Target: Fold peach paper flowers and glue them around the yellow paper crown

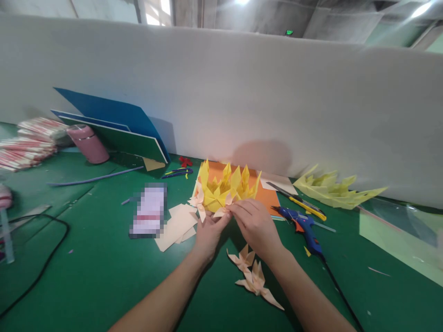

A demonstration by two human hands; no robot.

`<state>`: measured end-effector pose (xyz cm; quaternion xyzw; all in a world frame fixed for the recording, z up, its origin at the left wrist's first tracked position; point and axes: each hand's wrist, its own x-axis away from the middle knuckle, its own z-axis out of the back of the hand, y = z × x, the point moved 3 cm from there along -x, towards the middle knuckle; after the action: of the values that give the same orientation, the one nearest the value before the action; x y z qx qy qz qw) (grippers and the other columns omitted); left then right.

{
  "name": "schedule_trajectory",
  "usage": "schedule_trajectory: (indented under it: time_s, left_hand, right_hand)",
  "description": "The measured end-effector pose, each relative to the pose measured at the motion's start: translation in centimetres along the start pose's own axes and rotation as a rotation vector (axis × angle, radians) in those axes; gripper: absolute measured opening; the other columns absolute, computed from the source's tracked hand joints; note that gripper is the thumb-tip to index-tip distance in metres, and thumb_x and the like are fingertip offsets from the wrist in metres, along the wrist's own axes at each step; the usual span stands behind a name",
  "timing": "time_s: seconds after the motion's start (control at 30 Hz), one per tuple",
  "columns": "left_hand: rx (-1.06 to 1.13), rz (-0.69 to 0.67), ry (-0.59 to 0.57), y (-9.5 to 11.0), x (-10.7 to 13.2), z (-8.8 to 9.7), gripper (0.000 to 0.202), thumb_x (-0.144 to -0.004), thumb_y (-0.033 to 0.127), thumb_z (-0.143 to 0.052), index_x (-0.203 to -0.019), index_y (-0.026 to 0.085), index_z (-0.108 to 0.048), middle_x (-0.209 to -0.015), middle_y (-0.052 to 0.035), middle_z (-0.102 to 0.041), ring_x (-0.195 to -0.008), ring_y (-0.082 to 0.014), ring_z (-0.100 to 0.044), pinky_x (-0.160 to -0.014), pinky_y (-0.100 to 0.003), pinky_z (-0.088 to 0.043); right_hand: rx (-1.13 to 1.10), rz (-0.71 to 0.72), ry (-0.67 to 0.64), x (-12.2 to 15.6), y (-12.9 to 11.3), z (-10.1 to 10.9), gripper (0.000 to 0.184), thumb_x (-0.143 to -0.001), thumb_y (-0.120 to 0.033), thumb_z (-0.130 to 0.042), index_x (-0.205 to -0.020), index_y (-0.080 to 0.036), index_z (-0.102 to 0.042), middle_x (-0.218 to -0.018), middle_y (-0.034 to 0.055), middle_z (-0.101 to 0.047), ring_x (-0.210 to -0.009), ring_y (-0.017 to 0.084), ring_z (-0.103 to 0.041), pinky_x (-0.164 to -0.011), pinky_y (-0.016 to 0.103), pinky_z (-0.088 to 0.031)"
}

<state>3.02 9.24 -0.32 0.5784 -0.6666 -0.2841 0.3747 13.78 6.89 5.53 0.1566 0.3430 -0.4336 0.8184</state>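
Note:
A yellow folded-paper crown (226, 186) with spiky points stands on the green table, with pale peach paper pieces (198, 199) fixed to its left lower edge. My left hand (209, 233) and my right hand (254, 223) meet at its front rim, both pinching a small peach paper piece (221, 212) against the crown. Two more peach folded pieces (252, 276) lie on the table between my forearms.
A blue glue gun (304, 226) with a black cord lies right of my hands, a yellow utility knife (304, 205) behind it. Orange sheet (266, 196), cream paper squares (176, 223), a phone (148, 210), a pink cup (88, 143), blue and green boards (124, 124), another yellow paper shape (332, 189).

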Motion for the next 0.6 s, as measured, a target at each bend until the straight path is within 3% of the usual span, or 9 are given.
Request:
schedule_trajectory:
  time_s: [0.2, 0.6]
  left_hand:
    - [-0.064, -0.007, 0.036, 0.16, 0.06, 0.04, 0.027, -0.055, 0.022, -0.079, -0.074, 0.019, -0.060, -0.079, -0.0023, -0.074, -0.088, -0.0198, -0.066, -0.101, -0.039, -0.034]
    - [0.053, 0.005, -0.039, -0.25, -0.21, -0.09, 0.025, -0.059, 0.023, -0.078, -0.078, 0.019, -0.062, -0.085, -0.0031, -0.073, -0.086, -0.0174, -0.066, -0.088, -0.031, -0.045]
  right_hand:
    - [-0.021, -0.003, -0.001, -0.03, 0.04, 0.12, 0.020, -0.090, -0.012, -0.044, -0.091, -0.013, -0.064, -0.083, 0.0080, -0.067, -0.078, 0.019, -0.056, -0.073, 0.032, -0.047]
    - [-0.015, -0.013, -0.034, -0.12, -0.09, 0.32, 0.021, -0.090, -0.012, -0.043, -0.094, -0.015, -0.064, -0.085, 0.0082, -0.067, -0.079, 0.019, -0.056, -0.073, 0.032, -0.045]
